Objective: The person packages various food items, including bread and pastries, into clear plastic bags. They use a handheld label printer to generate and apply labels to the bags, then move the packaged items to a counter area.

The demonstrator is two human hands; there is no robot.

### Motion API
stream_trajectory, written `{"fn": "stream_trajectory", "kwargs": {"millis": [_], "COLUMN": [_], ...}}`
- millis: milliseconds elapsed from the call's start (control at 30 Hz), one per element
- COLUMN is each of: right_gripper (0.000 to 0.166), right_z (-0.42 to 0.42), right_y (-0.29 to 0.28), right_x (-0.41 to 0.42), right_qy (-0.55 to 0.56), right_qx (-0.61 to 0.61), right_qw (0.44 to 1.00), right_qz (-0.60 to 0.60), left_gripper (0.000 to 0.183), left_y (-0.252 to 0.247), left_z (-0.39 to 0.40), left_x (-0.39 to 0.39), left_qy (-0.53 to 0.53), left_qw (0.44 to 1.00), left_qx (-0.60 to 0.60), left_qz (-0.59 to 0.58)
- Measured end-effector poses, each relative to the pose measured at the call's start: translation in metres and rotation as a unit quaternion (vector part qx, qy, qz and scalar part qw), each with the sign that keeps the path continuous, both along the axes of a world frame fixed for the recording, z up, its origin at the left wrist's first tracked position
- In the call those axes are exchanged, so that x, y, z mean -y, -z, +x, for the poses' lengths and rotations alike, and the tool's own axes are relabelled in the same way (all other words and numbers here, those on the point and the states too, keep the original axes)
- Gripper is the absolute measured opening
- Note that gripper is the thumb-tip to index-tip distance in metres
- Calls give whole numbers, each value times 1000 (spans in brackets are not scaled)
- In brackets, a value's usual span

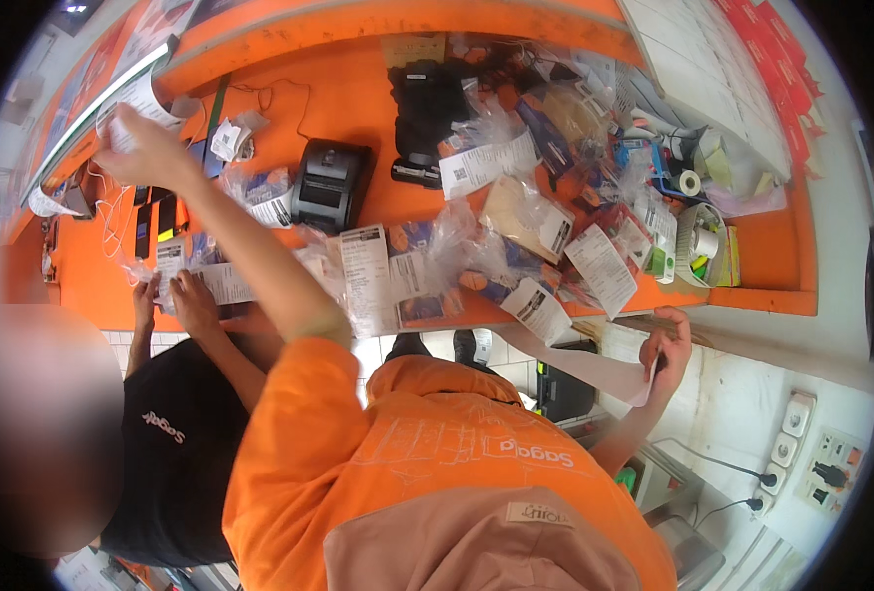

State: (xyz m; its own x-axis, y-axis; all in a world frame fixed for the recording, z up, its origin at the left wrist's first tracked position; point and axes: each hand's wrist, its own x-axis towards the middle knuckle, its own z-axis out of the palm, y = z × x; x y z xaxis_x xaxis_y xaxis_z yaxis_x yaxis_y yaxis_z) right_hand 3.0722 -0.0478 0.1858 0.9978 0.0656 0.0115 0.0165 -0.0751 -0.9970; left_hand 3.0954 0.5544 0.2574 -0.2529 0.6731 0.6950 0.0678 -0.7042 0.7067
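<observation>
My left hand [138,148] reaches to the far left edge of the orange counter [260,70], its fingers closed on a printed paper slip [145,100] that curls up beyond them. My right hand [664,354] is off the counter's front right edge and grips the end of a long paper strip [599,377], which hangs in a curve towards the floor. Between my arms, plastic-bagged packages with printed slips lie along the front of the counter, among them a bag with a long receipt [365,277] and another with a white slip [601,270].
A black portable printer [331,185] stands mid-counter. An open black case [433,111] lies behind it. At my left, a co-worker's hands [193,299] touch a bagged package. A basket [696,247] with tape sits at the right; power sockets [784,447] are on the right wall.
</observation>
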Motion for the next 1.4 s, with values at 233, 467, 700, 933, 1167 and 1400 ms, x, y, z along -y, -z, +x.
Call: {"fn": "stream_trajectory", "kwargs": {"millis": [233, 467, 700, 933, 1167, 1400], "right_gripper": [33, 73, 56, 17, 22, 21], "right_z": [-40, -77, -100, -114, -110, -105], "right_y": [-17, 3, 28, 8, -22, -17], "right_x": [-30, 9, 16, -2, 22, 84], "right_qy": [86, -94, -629, -658, -529, -336], "right_qx": [92, 73, -157, -76, -136, -211], "right_qw": [986, 978, 758, 726, 833, 906], "right_qz": [111, 169, -75, -186, -88, -148], "left_gripper": [34, 34, 33, 44, 58, 58], "left_y": [104, 135, 63, 31, 6, 52], "left_z": [-67, -175, -248, -317, -254, -189], "left_x": [418, 468, 415, 381, 390, 389], "left_qy": [794, 859, 829, 851, 556, 696], "left_qw": [569, 404, 366, 400, 767, 507], "left_qx": [-208, -298, -360, -150, 64, 67], "left_qz": [-46, -98, -222, -304, -313, -505]}}
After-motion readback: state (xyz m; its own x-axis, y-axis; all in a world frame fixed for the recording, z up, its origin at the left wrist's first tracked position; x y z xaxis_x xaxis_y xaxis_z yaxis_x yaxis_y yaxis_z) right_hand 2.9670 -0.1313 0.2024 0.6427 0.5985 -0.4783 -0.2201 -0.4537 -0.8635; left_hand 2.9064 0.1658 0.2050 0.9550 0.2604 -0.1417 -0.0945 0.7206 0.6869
